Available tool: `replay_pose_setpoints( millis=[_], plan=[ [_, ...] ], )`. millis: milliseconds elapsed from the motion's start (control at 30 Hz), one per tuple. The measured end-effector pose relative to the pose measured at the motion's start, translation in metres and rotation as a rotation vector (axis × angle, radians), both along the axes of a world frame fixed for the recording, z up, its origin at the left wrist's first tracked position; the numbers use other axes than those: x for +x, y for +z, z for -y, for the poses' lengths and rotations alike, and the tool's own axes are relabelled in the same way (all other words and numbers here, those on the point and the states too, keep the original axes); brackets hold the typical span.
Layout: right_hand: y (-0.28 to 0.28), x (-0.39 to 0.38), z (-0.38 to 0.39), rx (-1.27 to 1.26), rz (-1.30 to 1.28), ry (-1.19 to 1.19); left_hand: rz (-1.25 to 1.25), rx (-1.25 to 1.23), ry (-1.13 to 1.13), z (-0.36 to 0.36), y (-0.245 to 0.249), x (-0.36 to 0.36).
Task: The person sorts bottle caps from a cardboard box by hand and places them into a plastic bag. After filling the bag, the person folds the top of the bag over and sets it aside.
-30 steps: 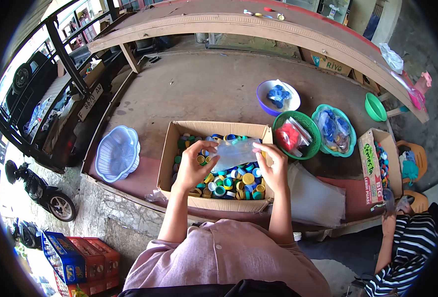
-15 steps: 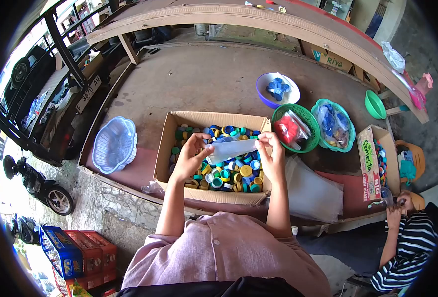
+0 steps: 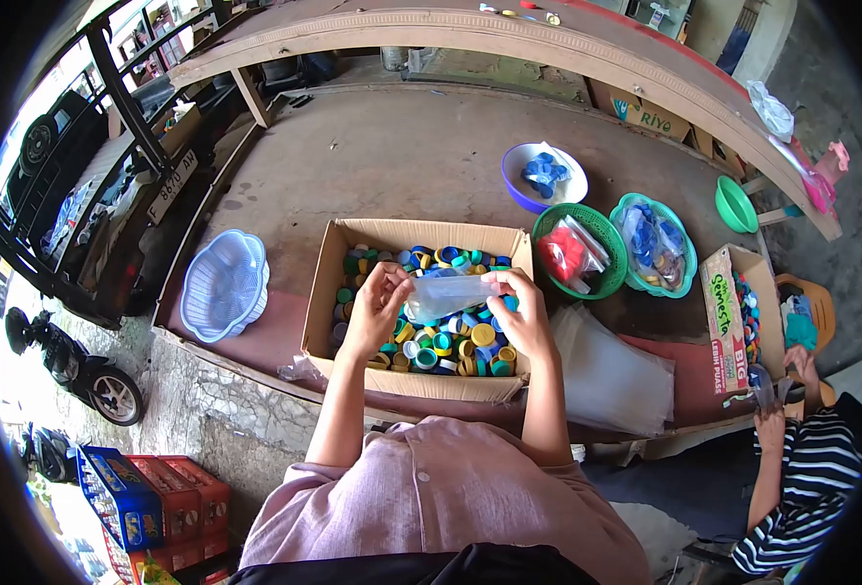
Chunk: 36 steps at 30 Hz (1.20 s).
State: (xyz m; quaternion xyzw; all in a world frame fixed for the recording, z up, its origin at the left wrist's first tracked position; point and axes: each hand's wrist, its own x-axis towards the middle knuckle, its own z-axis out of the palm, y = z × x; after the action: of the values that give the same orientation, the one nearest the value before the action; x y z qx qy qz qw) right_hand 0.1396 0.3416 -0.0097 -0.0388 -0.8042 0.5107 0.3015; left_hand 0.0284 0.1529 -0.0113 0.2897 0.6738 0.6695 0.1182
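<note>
Between my two hands a clear plastic bag (image 3: 443,296) is stretched sideways over a cardboard box (image 3: 407,383). My left hand (image 3: 380,304) pinches the bag's left end, and my right hand (image 3: 519,310) grips its right end with thumb and fingers. Below them, the box is full of loose bottle caps (image 3: 441,343) in blue, green, yellow and white. Flat against the table, just right of the box, lies a stack of clear plastic bags (image 3: 607,375).
A white-blue basket (image 3: 224,286) stands left of the box. To the right are a purple bowl (image 3: 519,200), a green basket (image 3: 614,283) with red caps and a teal basket (image 3: 689,255). A co-worker in a striped top (image 3: 811,487) sits by another cap box (image 3: 719,322).
My right hand has shifted slightly left, nearer my left hand, and the bag looks less taut. The co-worker's hands have moved apart, one reaching up beside the far box.
</note>
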Motion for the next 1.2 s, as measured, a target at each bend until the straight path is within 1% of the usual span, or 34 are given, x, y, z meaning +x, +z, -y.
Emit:
replay_pose_setpoints(
  millis=[33, 67, 133, 167, 233, 267, 333, 367, 433, 467, 533, 567, 600, 633, 700, 767, 833, 867, 933, 967, 1067, 1100, 1133, 1167, 1200],
  plan=[
    [0.001, 0.001, 0.000, 0.062, -0.007, 0.001, -0.042, -0.065, 0.005, 0.001, 0.003, 0.001],
    [0.000, 0.001, 0.000, 0.061, -0.007, -0.001, -0.042, -0.066, 0.003, 0.003, 0.008, 0.002],
    [-0.002, 0.001, -0.002, 0.067, 0.034, 0.020, -0.275, -0.232, -0.022, 0.006, 0.014, 0.004],
    [-0.002, 0.001, -0.003, 0.067, 0.033, 0.019, -0.276, -0.232, -0.023, 0.006, 0.015, 0.004],
    [-0.005, 0.001, -0.005, 0.284, -0.004, -0.057, -0.427, -0.307, 0.005, 0.006, 0.014, 0.004],
    [-0.006, -0.001, -0.005, 0.284, -0.003, -0.056, -0.427, -0.308, 0.006, 0.006, 0.012, 0.004],
    [-0.008, -0.004, -0.005, 0.248, -0.083, -0.061, -0.593, -0.290, 0.096, 0.005, 0.004, 0.003],
    [-0.007, -0.003, -0.003, 0.248, -0.082, -0.060, -0.591, -0.290, 0.097, 0.006, 0.004, 0.002],
    [-0.003, -0.001, 0.001, 0.017, 0.060, -0.079, -0.259, -0.354, -0.054, 0.008, 0.005, -0.001],
    [-0.002, -0.001, 0.001, -0.010, 0.038, -0.105, -0.257, -0.353, -0.055, 0.007, 0.002, -0.002],
    [-0.003, -0.002, 0.000, -0.055, 0.034, -0.091, 0.156, -0.091, -0.138, 0.006, -0.010, -0.004],
    [-0.004, -0.002, -0.001, -0.101, 0.030, -0.079, 0.158, -0.091, -0.138, 0.006, -0.014, -0.005],
    [-0.012, -0.004, -0.003, -0.047, -0.001, -0.052, 0.207, -0.032, -0.141, 0.005, -0.019, -0.006],
    [-0.016, -0.005, -0.004, -0.047, 0.001, -0.055, 0.256, 0.028, -0.145, 0.004, -0.022, -0.007],
    [-0.022, -0.006, -0.002, -0.137, 0.027, -0.027, 0.288, 0.061, -0.157, 0.004, -0.024, -0.008],
    [-0.022, -0.006, -0.002, -0.134, 0.044, -0.042, 0.319, 0.092, -0.167, 0.004, -0.027, -0.010],
    [-0.018, -0.005, -0.002, -0.124, 0.102, -0.040, 0.226, 0.114, -0.172, 0.003, -0.032, -0.010],
    [-0.016, -0.003, -0.003, -0.126, 0.104, -0.041, 0.227, 0.112, -0.173, 0.005, -0.032, -0.012],
    [-0.015, 0.000, -0.004, 0.088, 0.057, -0.017, 0.198, -0.009, -0.200, 0.009, -0.029, -0.015],
    [-0.015, 0.000, -0.005, 0.087, 0.059, -0.018, 0.200, -0.010, -0.201, 0.009, -0.025, -0.012],
    [-0.017, 0.000, -0.007, 0.090, 0.078, 0.005, 0.050, -0.103, -0.216, 0.010, -0.021, -0.009],
    [-0.018, 0.000, -0.007, 0.193, 0.095, -0.030, 0.052, -0.104, -0.217, 0.010, -0.019, -0.009],
    [-0.019, 0.000, -0.007, 0.296, 0.111, -0.063, 0.059, -0.193, -0.194, 0.011, -0.016, -0.010],
    [-0.024, -0.002, -0.008, 0.295, 0.113, -0.063, 0.065, -0.283, -0.171, 0.012, -0.015, -0.010],
    [-0.030, -0.005, -0.011, 0.343, 0.047, -0.072, 0.067, -0.283, -0.171, 0.013, -0.019, -0.011]
  ],
)
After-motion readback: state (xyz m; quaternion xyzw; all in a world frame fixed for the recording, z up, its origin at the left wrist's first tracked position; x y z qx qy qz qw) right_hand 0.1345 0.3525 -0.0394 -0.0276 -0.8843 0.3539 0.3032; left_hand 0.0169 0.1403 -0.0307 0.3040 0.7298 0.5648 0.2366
